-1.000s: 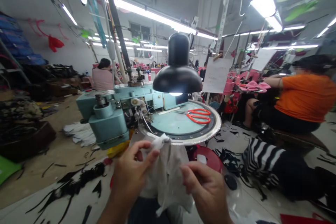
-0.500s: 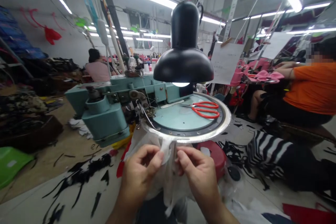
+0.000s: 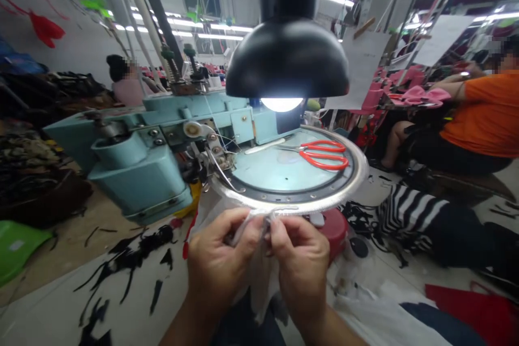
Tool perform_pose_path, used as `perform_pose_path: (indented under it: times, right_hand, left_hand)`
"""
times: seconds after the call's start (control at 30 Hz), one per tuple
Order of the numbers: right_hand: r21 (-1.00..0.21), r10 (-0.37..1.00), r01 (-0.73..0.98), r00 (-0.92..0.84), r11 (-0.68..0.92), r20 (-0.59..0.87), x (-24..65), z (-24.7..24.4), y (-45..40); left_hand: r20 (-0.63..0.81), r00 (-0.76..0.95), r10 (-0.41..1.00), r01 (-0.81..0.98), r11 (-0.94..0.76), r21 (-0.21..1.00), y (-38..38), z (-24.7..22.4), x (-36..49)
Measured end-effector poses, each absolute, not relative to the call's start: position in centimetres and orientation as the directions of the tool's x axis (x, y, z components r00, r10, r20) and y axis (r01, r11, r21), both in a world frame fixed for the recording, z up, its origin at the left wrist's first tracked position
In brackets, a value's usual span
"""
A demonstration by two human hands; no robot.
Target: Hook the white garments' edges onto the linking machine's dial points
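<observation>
A thin whitish fabric (image 3: 261, 275) hangs from the near rim of the round dial of a linking machine (image 3: 292, 173). My left hand (image 3: 227, 259) pinches the fabric between thumb and fingers just below the toothed rim. Close beside it, my right hand (image 3: 302, 259) also pinches the fabric, its fingertips almost meeting the left ones. The fabric's upper edge (image 3: 263, 212) lies against the rim's fine points. On the dial rest red-handled scissors (image 3: 324, 155) and a slim pale tool (image 3: 265, 146).
A black lamp (image 3: 287, 59) shines down over the dial. The machine's green head (image 3: 141, 173) stands at the left. Dark scraps (image 3: 130, 254) litter the floor. At the right, a person in an orange shirt (image 3: 486, 119) sits near striped cloth (image 3: 413, 216).
My hands have come closer together and up nearer the rim, both still pinching the fabric. The view has moved closer to the machine, so the lamp and dial look larger.
</observation>
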State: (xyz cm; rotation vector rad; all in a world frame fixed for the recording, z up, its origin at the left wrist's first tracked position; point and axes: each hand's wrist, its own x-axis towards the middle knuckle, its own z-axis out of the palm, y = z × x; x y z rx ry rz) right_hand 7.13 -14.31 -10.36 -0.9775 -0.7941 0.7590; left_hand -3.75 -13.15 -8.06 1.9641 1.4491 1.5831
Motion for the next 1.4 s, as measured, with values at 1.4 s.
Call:
perform_pose_path:
  times: [1.4]
  right_hand:
    - [-0.701, 0.641, 0.508, 0.328, 0.500, 0.694, 10.0, -10.9, -14.8]
  left_hand:
    - [0.444, -0.106, 0.890, 0.075, -0.438, 0.896, -12.1, -9.8, -1.6]
